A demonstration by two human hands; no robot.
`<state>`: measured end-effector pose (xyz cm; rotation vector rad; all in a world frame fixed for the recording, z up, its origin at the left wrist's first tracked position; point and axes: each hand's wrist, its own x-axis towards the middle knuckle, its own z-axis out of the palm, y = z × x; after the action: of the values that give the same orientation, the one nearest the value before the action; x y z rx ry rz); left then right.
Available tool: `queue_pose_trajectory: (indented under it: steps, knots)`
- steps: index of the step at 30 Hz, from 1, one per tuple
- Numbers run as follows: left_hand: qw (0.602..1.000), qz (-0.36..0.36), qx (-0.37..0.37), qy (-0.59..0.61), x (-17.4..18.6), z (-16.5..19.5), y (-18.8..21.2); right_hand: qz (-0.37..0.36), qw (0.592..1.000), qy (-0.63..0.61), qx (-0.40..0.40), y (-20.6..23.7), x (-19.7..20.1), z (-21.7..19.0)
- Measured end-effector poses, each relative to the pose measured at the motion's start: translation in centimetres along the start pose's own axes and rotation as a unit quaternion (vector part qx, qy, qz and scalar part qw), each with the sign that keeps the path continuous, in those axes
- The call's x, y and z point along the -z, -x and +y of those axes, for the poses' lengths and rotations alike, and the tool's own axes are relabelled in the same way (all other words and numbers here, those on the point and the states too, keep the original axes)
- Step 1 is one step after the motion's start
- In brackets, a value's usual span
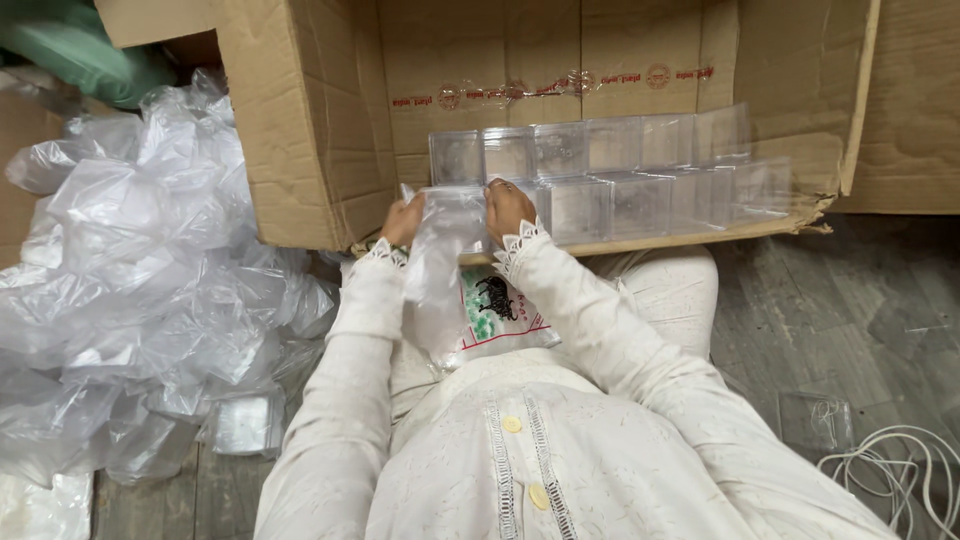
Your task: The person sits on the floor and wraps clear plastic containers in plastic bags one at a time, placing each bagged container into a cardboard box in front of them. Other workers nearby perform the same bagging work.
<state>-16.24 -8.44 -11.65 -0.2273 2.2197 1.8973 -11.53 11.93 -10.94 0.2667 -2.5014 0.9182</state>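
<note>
At the near lip of the cardboard box (310, 150), both my hands work one clear plastic case (455, 205). My left hand (402, 221) grips its left edge, fingers closed on it; my right hand (507, 208) clamps its right edge. A clear plastic bag (437, 285) hangs from the case toward my lap. Two rows of clear cases (620, 175) stand inside the box, right of my hands. Crumpled plastic bags (150, 280) pile at left; a white cord (900, 465) lies near right.

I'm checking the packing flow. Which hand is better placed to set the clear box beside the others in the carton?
Probably the right hand: it grips the clear box on the side nearest the row of boxes. The left hand sits farther away.
</note>
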Motion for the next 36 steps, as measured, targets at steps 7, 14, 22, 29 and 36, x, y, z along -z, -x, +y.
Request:
queue_pose_trajectory:
  steps: [7, 14, 22, 29, 36]
  knots:
    - [0.988, 0.038, -0.145, 0.036, 5.1, -3.7, 5.6, -0.035, 0.819, -0.552, -0.155, 3.9, -2.8, 0.1]
    - [0.898, -0.048, -0.168, -0.404, 11.3, -13.7, 13.7, -0.135, 0.915, -0.363, -0.111, 13.0, -8.0, -3.6]
    - [0.955, -0.275, -0.026, -0.107, 10.6, -20.0, 19.4, -0.217, 0.947, -0.215, 0.098, 11.0, -7.5, -5.1]
    - [0.966, -0.048, 0.193, 0.163, 14.3, -17.3, 19.0, -0.237, 0.946, -0.105, 0.193, 10.5, -6.6, -8.6]
    - [0.904, 0.369, 0.139, 0.167, 20.8, -12.0, 13.3, -0.303, 0.935, -0.138, 0.124, 10.2, -4.3, -7.7]
